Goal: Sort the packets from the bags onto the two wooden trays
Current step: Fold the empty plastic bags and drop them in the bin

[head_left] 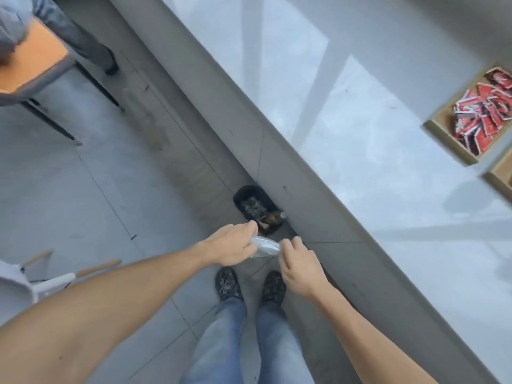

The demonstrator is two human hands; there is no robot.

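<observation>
1. Head view showed a person standing by a glass table [374,162], looking down at the floor and their own shoes.
2. The left hand [230,245] was closed around one end of a clear plastic bag [266,246], with the fingers curled over it.
3. The right hand [297,268] pinched the other end of the bag with its fingertips.
4. The bag was held in the air between the two hands, above the floor and just over a small black bin [259,209] that had rubbish in it.
5. The bag looked thin, soft and very light. It would likely crumple easily and feel a bit slippery, so pinching it at the edges seemed the best way to hold it.
6. I could not tell if any packets were inside it.
7. Both arms reached forward and down, with the hands close together.
8. One wooden tray [443,142] sat on the table, well apart from the hands, and it held a heap of red packets [482,109].
9. Only a corner of a second wooden tray [498,178] showed at the right edge.
</observation>
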